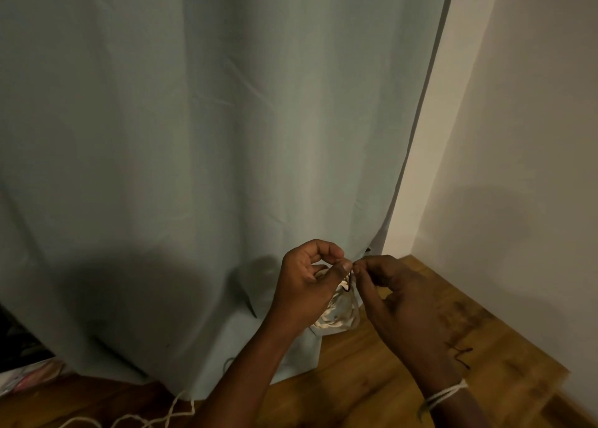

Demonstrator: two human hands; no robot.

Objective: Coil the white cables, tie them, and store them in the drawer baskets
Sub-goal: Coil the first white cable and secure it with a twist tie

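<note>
A coiled bundle of white cable (339,311) hangs between my two hands, low in the middle of the view. My left hand (307,282) grips the top of the coil, thumb and fingers curled over it. My right hand (401,298) pinches a thin dark tie (348,286) at the top of the coil, fingertip to fingertip with the left. More white cable (155,419) trails loose on the wooden floor at the bottom left. No drawer or basket is in view.
A pale grey-green curtain (210,136) fills most of the view and reaches the wooden floor (372,379). A white wall (517,168) stands on the right. A short dark thread (461,354) lies on the floor near my right wrist.
</note>
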